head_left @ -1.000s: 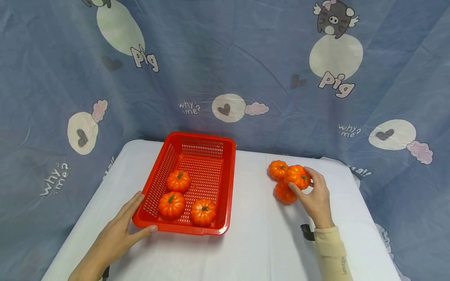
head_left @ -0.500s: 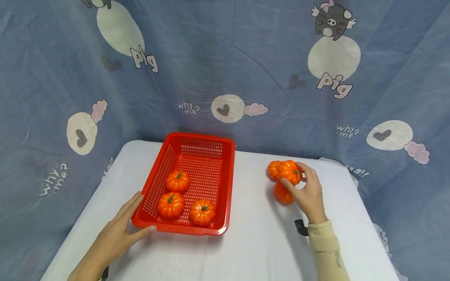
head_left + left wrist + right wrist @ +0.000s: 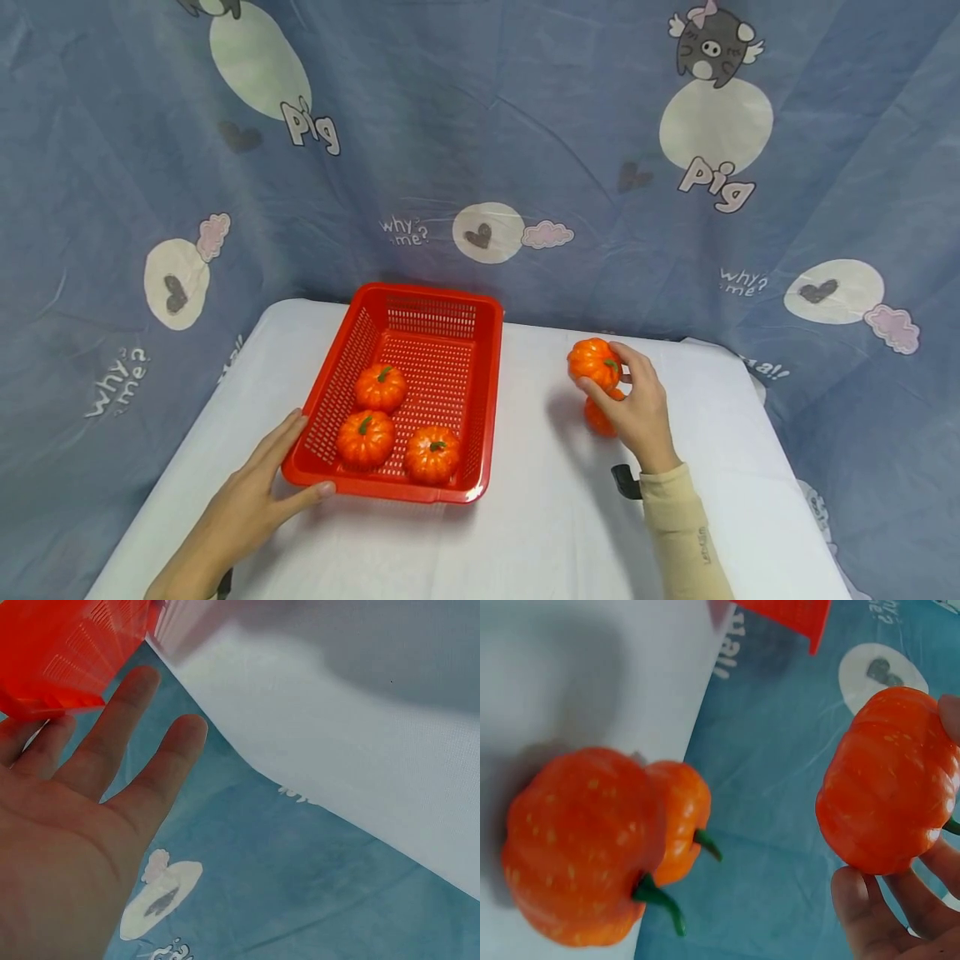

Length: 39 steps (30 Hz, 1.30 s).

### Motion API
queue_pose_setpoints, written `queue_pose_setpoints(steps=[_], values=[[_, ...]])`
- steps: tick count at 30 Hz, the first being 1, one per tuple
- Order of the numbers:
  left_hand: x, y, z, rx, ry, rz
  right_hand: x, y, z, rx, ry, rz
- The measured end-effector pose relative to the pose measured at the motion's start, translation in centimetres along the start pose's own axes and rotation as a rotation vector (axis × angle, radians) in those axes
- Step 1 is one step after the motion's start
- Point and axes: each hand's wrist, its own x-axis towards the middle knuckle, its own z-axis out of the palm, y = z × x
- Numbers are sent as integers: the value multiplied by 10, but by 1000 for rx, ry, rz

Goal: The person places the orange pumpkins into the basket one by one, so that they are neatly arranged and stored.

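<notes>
Overhead, from the head camera, the right hand (image 3: 637,408) pinches a small orange toy pumpkin (image 3: 594,363) just above the white surface (image 3: 540,517), with another pumpkin (image 3: 597,417) partly hidden beneath it. The left hand (image 3: 255,492) lies flat, fingers straight, against the near corner of a red mesh basket (image 3: 491,375) holding three pumpkins (image 3: 381,387). In the left wrist view, relaxed fingers touch the basket's edge. In the right wrist view, fingertips (image 3: 862,900) grip the lifted pumpkin, while two pumpkins (image 3: 585,847) sit touching on the surface.

Six pumpkins (image 3: 381,387); one red basket (image 3: 491,392); two hands (image 3: 255,496).
</notes>
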Motion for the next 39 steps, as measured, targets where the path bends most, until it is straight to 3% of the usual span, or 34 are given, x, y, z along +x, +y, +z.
queue_pose_setpoints(steps=[19,39], values=[[0,1,0,0,-21,-28,11,-38,37,106,-94,-121],[-2,0,-1,2,6,19,21,-77,72,30,-278,-262]])
